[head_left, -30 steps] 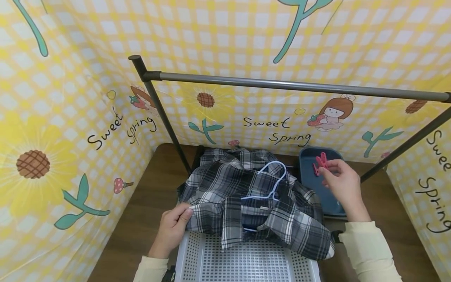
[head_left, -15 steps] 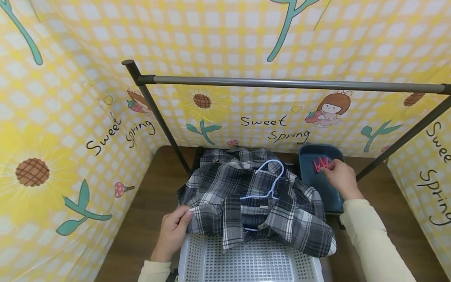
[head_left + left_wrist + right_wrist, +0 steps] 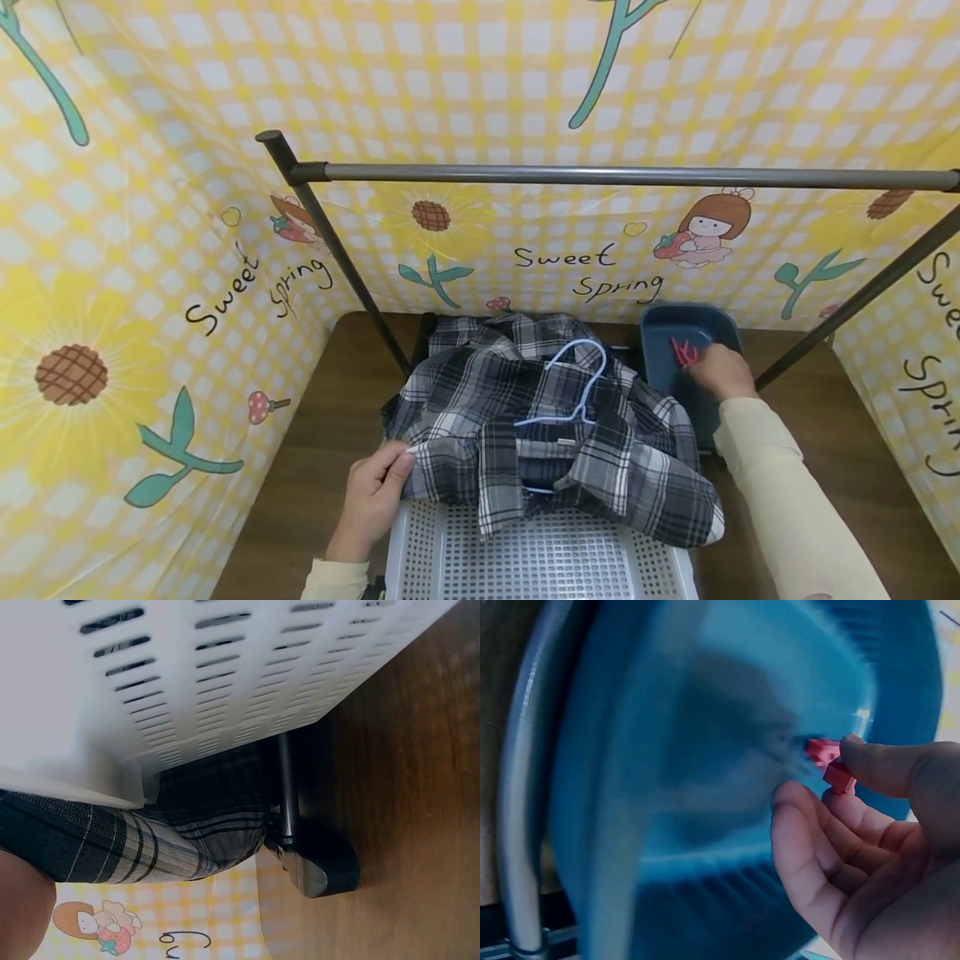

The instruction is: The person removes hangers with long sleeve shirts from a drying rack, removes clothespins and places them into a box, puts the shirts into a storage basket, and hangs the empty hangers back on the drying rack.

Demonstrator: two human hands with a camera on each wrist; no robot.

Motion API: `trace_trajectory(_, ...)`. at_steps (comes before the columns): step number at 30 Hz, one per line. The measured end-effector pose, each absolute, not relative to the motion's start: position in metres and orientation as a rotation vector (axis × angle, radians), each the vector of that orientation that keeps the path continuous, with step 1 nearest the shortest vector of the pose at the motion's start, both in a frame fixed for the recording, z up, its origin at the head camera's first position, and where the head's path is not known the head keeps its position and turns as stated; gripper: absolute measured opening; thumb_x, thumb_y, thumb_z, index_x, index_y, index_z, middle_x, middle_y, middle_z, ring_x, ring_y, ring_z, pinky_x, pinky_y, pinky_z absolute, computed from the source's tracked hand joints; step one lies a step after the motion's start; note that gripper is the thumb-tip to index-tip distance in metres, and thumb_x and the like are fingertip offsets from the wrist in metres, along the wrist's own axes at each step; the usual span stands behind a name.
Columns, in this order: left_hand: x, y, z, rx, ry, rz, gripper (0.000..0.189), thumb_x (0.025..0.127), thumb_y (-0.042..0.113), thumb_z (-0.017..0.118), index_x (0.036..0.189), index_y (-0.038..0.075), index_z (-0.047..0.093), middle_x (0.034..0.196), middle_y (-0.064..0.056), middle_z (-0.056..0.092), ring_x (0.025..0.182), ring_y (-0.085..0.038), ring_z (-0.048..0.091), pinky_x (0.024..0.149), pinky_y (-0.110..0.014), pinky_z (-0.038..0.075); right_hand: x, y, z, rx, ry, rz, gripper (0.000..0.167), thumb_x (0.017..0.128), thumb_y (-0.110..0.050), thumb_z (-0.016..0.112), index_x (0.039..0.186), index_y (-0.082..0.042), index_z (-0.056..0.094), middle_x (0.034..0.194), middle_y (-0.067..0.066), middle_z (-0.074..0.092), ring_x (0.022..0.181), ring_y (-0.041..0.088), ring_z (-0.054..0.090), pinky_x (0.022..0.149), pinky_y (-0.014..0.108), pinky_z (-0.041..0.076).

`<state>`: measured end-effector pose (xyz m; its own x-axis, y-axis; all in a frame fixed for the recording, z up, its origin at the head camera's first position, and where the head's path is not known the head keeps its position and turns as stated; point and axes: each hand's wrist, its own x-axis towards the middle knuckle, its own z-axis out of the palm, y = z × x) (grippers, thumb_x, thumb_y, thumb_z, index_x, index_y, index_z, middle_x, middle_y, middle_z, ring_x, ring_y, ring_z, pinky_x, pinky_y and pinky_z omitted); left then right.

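Observation:
A black, grey and white plaid shirt (image 3: 465,400) lies over the front basket, a light-blue hanger (image 3: 592,379) poking out of its collar. My left hand (image 3: 375,496) grips the shirt's shoulder edge on the left. In the left wrist view, the shirt cloth (image 3: 165,844) hangs past the basket wall, and only a bit of that hand shows. My right hand (image 3: 722,373) is over the dark blue basin (image 3: 656,321), pinching red clothespins (image 3: 838,776) between thumb and fingers. The clothespins are partly hidden by the fingers.
A white perforated basket (image 3: 540,558) stands in front, partly under the shirt. Behind it rises a garment rack with a grey crossbar (image 3: 562,175) and dark posts. A brown wooden table (image 3: 285,492) carries everything, with yellow checked cloth (image 3: 480,100) around it.
My right hand has moved with the clothespins slightly back and lower into the basin. The left hand keeps its grip on the shirt, which stays in place.

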<state>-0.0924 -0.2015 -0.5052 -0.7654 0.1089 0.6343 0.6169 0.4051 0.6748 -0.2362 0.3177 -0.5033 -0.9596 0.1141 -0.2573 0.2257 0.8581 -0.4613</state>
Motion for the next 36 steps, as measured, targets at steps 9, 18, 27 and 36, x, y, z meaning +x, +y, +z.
trace_trajectory(9,-0.092,-0.203,-0.500,-0.624,-2.180,-1.354,0.028,0.083,-0.020,0.063,0.088,0.007,0.066,0.073,0.000,0.061,0.062,-0.008,0.054,0.056,-0.024,0.043,-0.238,0.311,-0.513,0.335,2.764,-0.781,0.029,0.097,-0.022,0.062,0.077,-0.001,0.061,0.062,0.010,0.057,0.054,0.023,0.057,0.051,0.036,0.045)
trace_trajectory(18,-0.092,-0.203,-0.501,-0.614,-2.194,-1.341,0.029,0.081,-0.021,0.063,0.087,0.007,0.065,0.072,-0.001,0.062,0.061,-0.008,0.054,0.055,-0.024,0.043,-0.244,0.309,-0.521,0.383,2.791,-0.767,0.029,0.095,-0.025,0.063,0.079,0.000,0.060,0.070,0.014,0.059,0.059,0.026,0.058,0.051,0.037,0.046)
trace_trajectory(27,-0.092,-0.200,-0.502,-0.603,-2.181,-1.355,0.030,0.078,-0.025,0.061,0.084,0.004,0.064,0.069,-0.002,0.058,0.059,-0.009,0.051,0.052,-0.024,0.040,-0.250,0.310,-0.529,0.324,2.902,-0.777,0.031,0.095,-0.028,0.065,0.082,-0.002,0.056,0.076,0.014,0.054,0.068,0.031,0.052,0.058,0.043,0.042)
trace_trajectory(36,-0.092,-0.200,-0.498,-0.606,-2.187,-1.353,0.031,0.079,-0.025,0.061,0.084,0.005,0.064,0.069,-0.002,0.058,0.059,-0.008,0.051,0.052,-0.023,0.041,-0.249,0.312,-0.536,0.298,2.803,-0.879,0.040,0.096,-0.023,0.066,0.115,0.009,0.052,0.100,0.026,0.058,0.084,0.038,0.056,0.068,0.047,0.046)
